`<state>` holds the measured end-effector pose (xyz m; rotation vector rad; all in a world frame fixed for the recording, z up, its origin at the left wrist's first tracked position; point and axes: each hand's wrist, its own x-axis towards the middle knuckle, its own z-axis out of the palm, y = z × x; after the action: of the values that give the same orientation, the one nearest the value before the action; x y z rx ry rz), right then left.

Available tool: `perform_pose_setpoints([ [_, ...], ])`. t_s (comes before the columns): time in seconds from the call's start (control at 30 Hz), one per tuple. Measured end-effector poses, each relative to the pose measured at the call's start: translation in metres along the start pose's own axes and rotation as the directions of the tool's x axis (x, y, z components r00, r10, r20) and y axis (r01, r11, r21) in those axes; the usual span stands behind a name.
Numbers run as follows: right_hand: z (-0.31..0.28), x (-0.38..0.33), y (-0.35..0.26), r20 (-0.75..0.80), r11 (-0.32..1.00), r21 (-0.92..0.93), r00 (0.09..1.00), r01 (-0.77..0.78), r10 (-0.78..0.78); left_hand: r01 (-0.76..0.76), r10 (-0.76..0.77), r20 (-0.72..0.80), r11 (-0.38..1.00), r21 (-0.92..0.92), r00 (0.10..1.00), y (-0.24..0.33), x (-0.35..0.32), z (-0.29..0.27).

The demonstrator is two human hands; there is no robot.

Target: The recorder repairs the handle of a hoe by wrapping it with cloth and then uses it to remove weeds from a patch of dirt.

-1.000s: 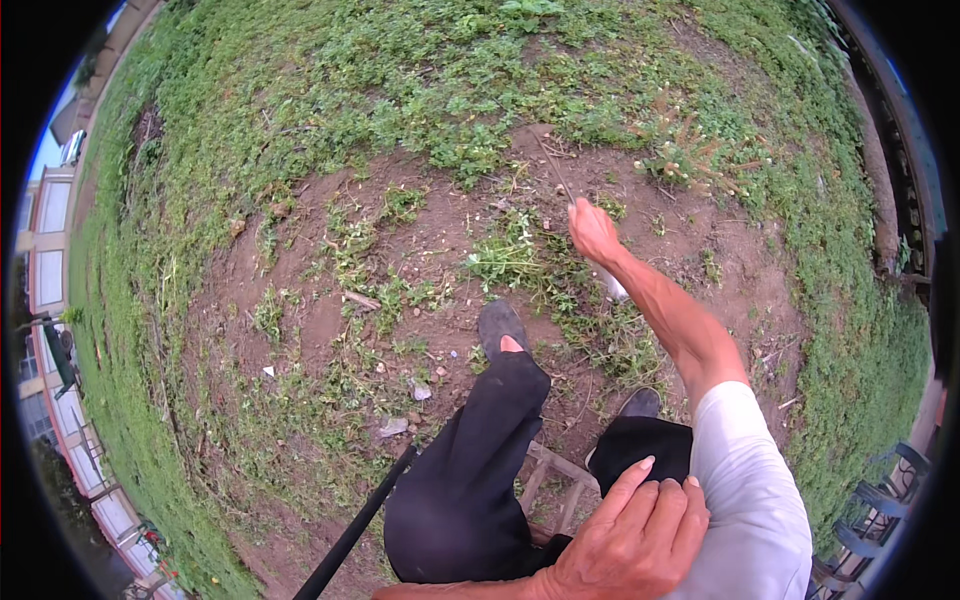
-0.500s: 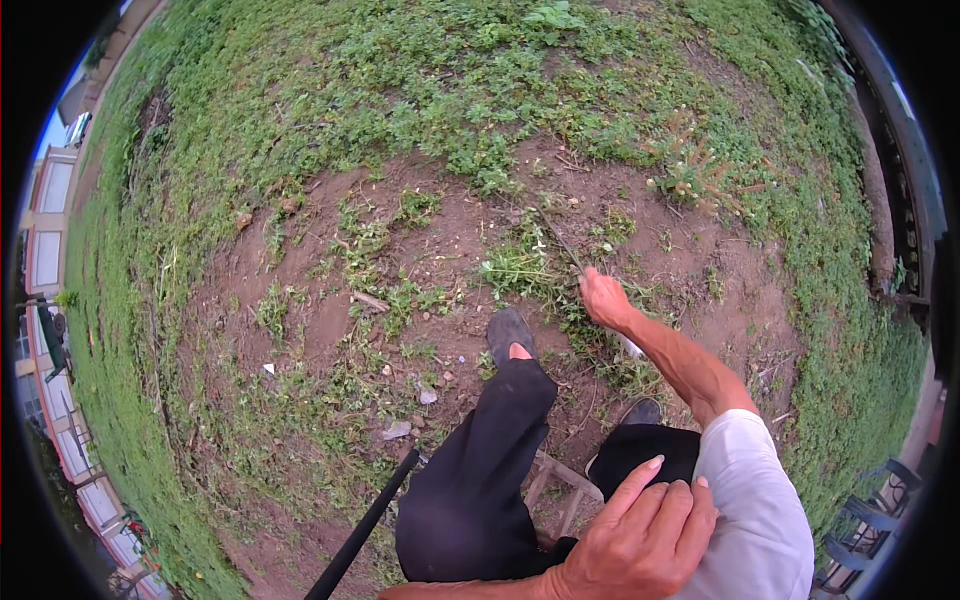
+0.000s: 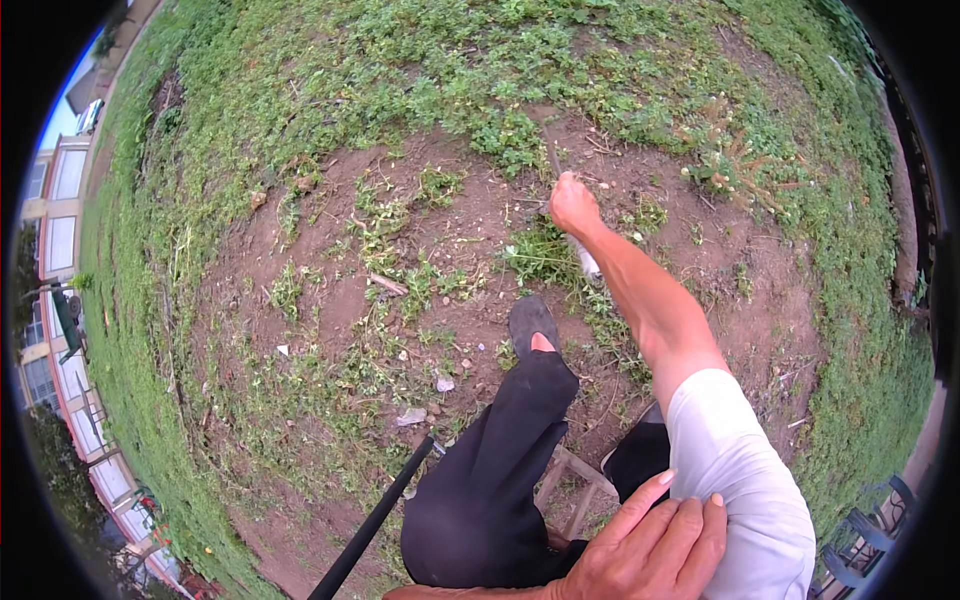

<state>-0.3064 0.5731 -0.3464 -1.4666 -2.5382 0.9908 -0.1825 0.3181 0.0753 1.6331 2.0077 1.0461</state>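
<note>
My right hand (image 3: 575,205) is stretched far forward, its fingers wrapped round a hand tool with a thin dark metal shaft (image 3: 553,157). The shaft's far end lies close to a leafy clump of weeds (image 3: 508,140) at the border of the bare soil; I cannot make out its tip. Behind the fist a whitish end (image 3: 586,262) of the tool shows under my forearm. Loose pulled-looking greens (image 3: 540,255) lie on the soil just nearer. My left hand (image 3: 650,550) rests against my right white sleeve, fingers stretched out, holding nothing.
I sit low, a wooden stool frame (image 3: 575,490) between my dark-trousered legs. A black pole (image 3: 375,520) slants up at lower left. Stones (image 3: 411,416) and a stick (image 3: 388,284) lie on the soil. Green growth surrounds the bare patch; chairs (image 3: 870,530) stand at lower right.
My right hand has moved forward and slightly left with the tool, from beside the loose greens to the weed border. My left hand has stayed at the sleeve. The view has shifted a little.
</note>
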Motion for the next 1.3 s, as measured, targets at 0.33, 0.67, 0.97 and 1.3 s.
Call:
perform_pose_setpoints([
  [0.33, -0.006, -0.152, 0.041, 0.342, 0.985, -0.033, 0.928, 0.171, -0.15, -0.039, 0.037, -0.071, 0.999, -0.026, 0.997, -0.005, -0.009, -0.006],
  [0.67, -0.007, 0.003, -0.015, -0.016, 0.996, -0.004, 0.996, 0.086, -0.086, 0.018, -0.021, -0.061, 0.998, -0.06, 0.998, -0.01, -0.007, -0.011],
  [0.97, 0.049, -0.115, -0.03, 0.216, 0.998, 0.021, 0.974, 0.06, -0.063, 0.049, -0.054, -0.072, 0.997, -0.061, 0.996, -0.014, -0.001, -0.017],
  [1.3, 0.022, -0.057, -0.031, -0.023, 0.979, 0.126, 0.987, 0.162, -0.16, 0.065, -0.072, -0.099, 0.995, -0.078, 0.992, -0.016, -0.01, -0.019],
])
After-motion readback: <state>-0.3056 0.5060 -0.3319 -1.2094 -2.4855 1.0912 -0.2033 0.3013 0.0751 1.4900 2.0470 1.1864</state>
